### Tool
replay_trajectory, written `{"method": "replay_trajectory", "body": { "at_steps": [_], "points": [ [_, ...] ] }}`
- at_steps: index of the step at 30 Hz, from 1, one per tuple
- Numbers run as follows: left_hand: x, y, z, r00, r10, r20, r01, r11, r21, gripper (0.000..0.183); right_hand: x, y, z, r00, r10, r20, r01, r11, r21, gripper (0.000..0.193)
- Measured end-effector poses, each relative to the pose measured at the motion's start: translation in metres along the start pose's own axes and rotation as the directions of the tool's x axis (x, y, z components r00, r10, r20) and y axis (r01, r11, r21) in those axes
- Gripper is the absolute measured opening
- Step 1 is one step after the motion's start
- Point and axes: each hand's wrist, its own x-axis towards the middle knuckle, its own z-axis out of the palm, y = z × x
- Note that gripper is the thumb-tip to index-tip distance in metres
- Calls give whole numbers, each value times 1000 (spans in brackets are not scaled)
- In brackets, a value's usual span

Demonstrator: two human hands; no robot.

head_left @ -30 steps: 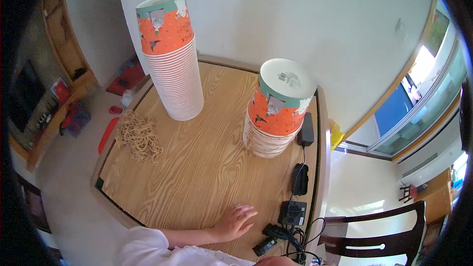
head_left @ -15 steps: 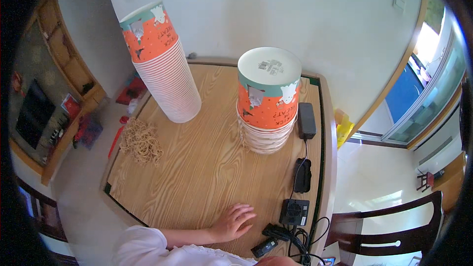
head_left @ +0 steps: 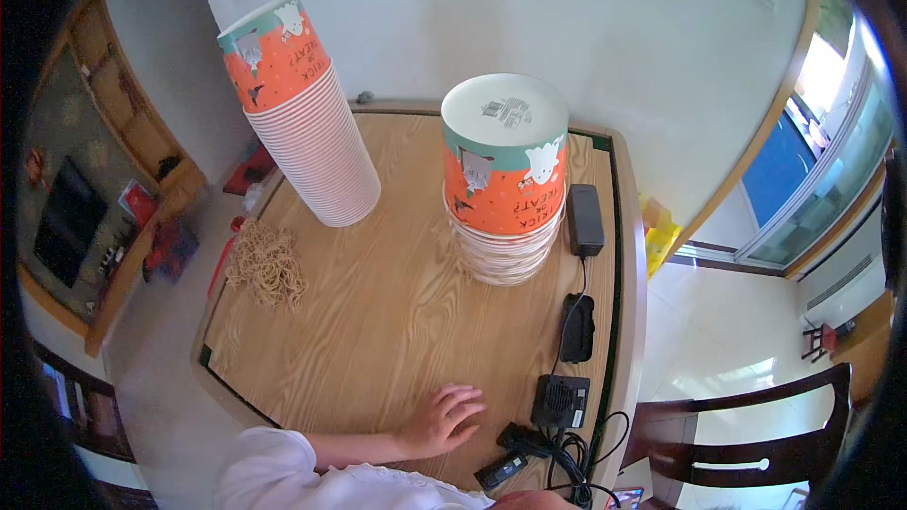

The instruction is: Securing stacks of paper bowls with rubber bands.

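My left hand [head_left: 442, 421] rests on the wooden table [head_left: 378, 321] near its front edge, fingers stretched out and slightly apart, with nothing in it. At the lower edge a sliver of skin shows; my right hand itself is out of sight. Beyond my left hand stands a shorter stack of upside-down orange and green paper cups [head_left: 505, 184], with pale string bands around its lower rims. Farther left, a tall stack of similar cups [head_left: 307, 137] shows many white rims. A tangled heap of tan string loops [head_left: 265, 264] lies by the left table edge.
Along the right table edge lie a black power adapter [head_left: 586, 220], a black tray-like piece [head_left: 577, 328], a black boxy device [head_left: 560, 401] and coiled black cables [head_left: 567, 463]. A dark wooden chair [head_left: 756, 444] stands at the right. Behind the table rises a white wall [head_left: 614, 38].
The view has shifted slightly, so the cup stacks and table items sit a little higher in the picture. My left hand stays on the table in nearly the same pose.
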Motion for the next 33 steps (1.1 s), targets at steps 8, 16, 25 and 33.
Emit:
{"method": "replay_trajectory", "body": {
  "at_steps": [8,16,25,33],
  "points": [
    [0,3,-11,1000,5,11,-5,1000,18,39,39,-61,-51,983,-38,-178,38,999,-2,39],
    [-15,0,-17,997,4,-79,-9,998,-60,40,33,-324,-197,596,-581,-554,600,781,-174,36],
    [-98,-29,-28,973,11,-231,-34,995,-98,41,-289,-766,-275,-6,-865,-502,939,-178,295,41],
    [-198,-67,-115,860,-287,-422,270,958,-101,43,-424,-944,-217,-103,-888,-448,898,-277,342,45]
  ]
}}
